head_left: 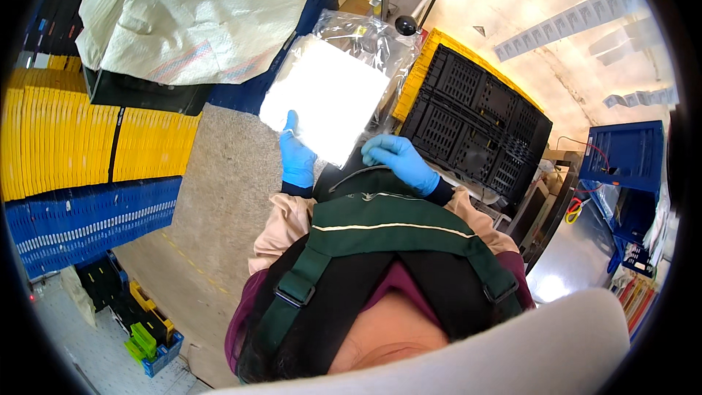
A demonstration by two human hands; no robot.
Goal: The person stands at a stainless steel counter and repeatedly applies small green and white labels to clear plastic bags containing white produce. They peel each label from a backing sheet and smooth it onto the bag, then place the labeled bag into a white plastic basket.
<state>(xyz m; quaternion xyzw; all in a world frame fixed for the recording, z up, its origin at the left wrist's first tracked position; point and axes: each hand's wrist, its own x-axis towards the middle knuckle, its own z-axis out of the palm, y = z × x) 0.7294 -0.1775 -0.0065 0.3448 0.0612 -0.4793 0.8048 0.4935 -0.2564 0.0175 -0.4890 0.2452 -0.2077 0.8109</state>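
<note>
A bright white, flat rectangular thing [333,91], washed out by glare, is tilted in front of me; I cannot tell whether it is a sheet or a packet. My left hand [297,157], in a blue glove, grips its near left edge with the thumb on top and the fingers hidden beneath. Just off its near right corner is my right hand [398,159], also gloved in blue. Its fingers are curled together, and whatever they hold, if anything, cannot be made out. Crumpled clear plastic [391,47] lies behind the white thing.
A black slatted crate [479,113] with a yellow one behind stands at right. A lever with a black knob [406,25] is beyond the plastic. Stacked yellow crates [66,132] and blue crates [95,212] line the left, near a white woven sack [197,14]. Scissors [574,211] hang far right.
</note>
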